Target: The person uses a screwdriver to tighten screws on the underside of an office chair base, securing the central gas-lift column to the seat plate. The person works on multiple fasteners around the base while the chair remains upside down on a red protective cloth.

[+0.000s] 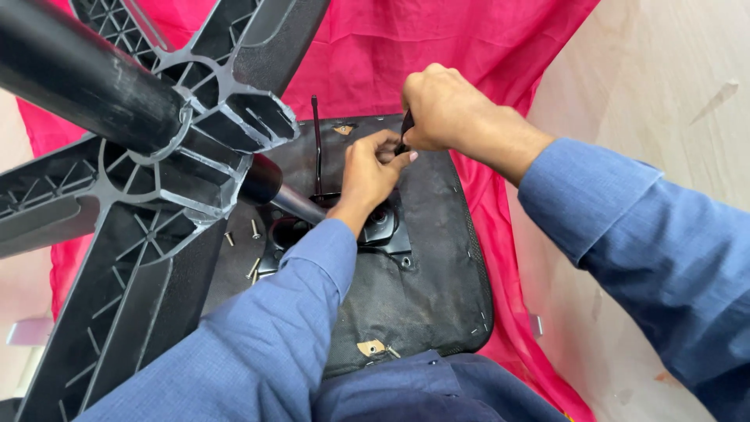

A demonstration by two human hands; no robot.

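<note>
Looking down from the head camera, the person has an office chair flipped upside down on a pink cloth, and both hands are working at the underside of the seat. Right hand is curled into a tight fist around the dark handle of a tool, thumb side down, the tool pointing at the seat's far edge. Left hand sits just beneath it, fingers drawn together and pinching at the tool's tip, touching the right hand; what sits between those fingertips is hidden. Just below the left wrist lies the black metal mounting plate, with a thin black lever running away from it. Over on the left, the five-armed plastic chair base fills the foreground, its gas column leading down to the plate. Loose screws lie on the seat fabric beside the plate, near the base's arms. Blue sleeves cover both forearms
</note>
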